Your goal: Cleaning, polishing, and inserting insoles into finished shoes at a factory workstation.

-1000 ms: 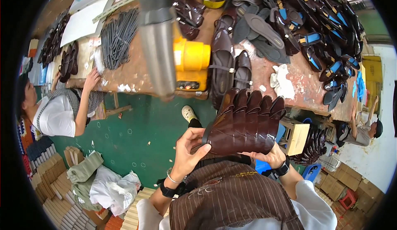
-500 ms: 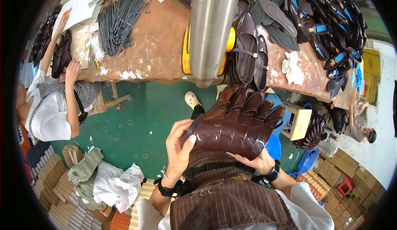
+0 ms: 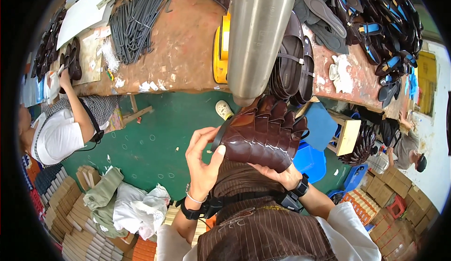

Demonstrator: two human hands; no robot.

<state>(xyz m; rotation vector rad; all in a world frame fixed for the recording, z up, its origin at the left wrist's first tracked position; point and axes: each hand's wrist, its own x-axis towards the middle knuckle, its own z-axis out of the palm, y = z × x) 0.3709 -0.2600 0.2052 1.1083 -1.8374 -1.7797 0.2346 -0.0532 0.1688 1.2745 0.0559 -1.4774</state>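
1. The worktable has slid lower in view than a second ago (head tilt, likely).
2. A fanned stack of brown sandal uppers now sits nearer the steel cylinder.
3. Left hand pinches its edge; right hand cups beneath.

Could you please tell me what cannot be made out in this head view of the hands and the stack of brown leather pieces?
- Right hand: mostly hidden beneath the stack of brown leather pieces.
- Stack's far end: covered by the steel cylinder.
- Exact count of pieces: overlapping, cannot tell.
- Yellow object on the workbench: largely behind the cylinder.
- Sandals at the top right: bent and cut off by the fisheye rim.
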